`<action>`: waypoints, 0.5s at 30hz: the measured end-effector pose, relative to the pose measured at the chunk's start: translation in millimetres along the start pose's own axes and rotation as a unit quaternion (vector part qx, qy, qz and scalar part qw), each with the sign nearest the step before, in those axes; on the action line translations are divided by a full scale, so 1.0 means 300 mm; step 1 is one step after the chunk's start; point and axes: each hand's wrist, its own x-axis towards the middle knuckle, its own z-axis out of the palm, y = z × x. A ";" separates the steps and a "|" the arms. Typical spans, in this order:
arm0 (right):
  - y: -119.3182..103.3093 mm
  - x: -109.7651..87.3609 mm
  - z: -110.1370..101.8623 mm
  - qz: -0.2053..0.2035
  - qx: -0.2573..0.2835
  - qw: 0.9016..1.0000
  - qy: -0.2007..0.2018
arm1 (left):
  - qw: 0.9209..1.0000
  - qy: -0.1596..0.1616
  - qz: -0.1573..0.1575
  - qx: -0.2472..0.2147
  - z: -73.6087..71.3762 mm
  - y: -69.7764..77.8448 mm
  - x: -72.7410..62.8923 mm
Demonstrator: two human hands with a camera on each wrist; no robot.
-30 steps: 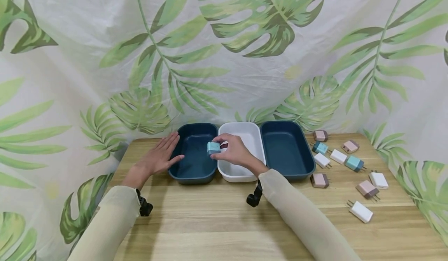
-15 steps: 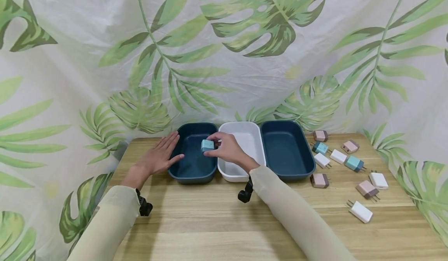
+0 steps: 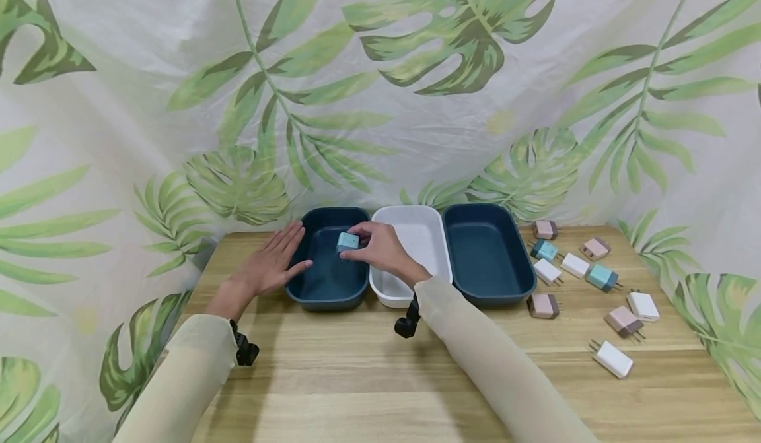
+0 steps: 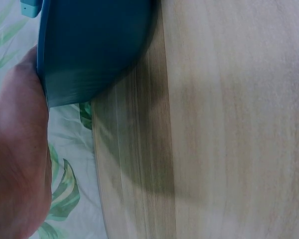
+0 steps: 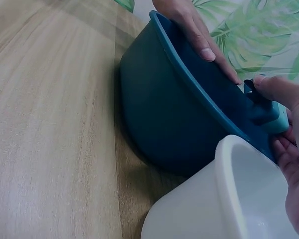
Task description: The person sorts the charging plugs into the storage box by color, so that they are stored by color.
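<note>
My right hand (image 3: 382,248) pinches a light-blue and dark-blue plug charger (image 3: 347,242) between thumb and fingers, over the inside of the left dark-blue bin (image 3: 327,305). In the right wrist view the charger (image 5: 275,118) shows just past the bin's near rim, with the thumb on its dark end. My left hand (image 3: 265,269) lies with straight fingers along the left rim of that same bin, its thumb reaching over the inside. From the left wrist camera, only the heel and side of the left hand (image 4: 20,149) show against the bin wall (image 4: 89,55).
A white bin (image 3: 410,302) stands in the middle, and another dark-blue bin (image 3: 489,298) adjoins it on the right. Several pink, white and blue plug chargers (image 3: 625,321) lie scattered on the right of the wooden table (image 3: 333,377). A leaf-print cloth (image 3: 428,126) hangs behind.
My right hand has carried the charger leftward, from the edge between the left and white bins to over the left bin's inside. My left hand has stayed in place.
</note>
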 end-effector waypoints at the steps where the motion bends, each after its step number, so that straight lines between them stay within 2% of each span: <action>1: -0.002 0.003 0.003 0.001 -0.003 1.000 -0.001 | 1.000 0.001 0.000 0.001 0.000 -0.001 0.000; 15: -0.003 0.023 0.032 0.018 -0.036 0.999 -0.001 | 1.000 -0.003 -0.004 -0.004 0.004 -0.001 0.000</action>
